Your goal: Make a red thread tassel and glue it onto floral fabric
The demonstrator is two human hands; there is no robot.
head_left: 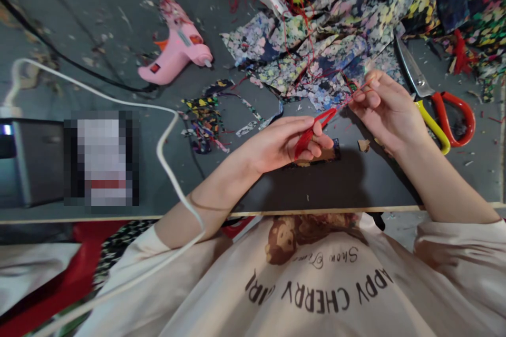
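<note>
Beside red-handled scissors (435,100), right hand (373,96), red thread (330,116), seemingly floral fabric (336,37) beyond.

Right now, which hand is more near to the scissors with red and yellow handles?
Right: the right hand is close beside the scissors, just to their left; the left hand is farther left, holding red thread.

A bright red thread bundle (305,143), made of many fine strands, lies slantwise in the curled fingers of the left hand (302,142), its fuller end toward seven o'clock. It narrows to a slim loop toward two o'clock, where a thin red strand (348,99) runs on, pinched by the right hand (381,102).
</note>
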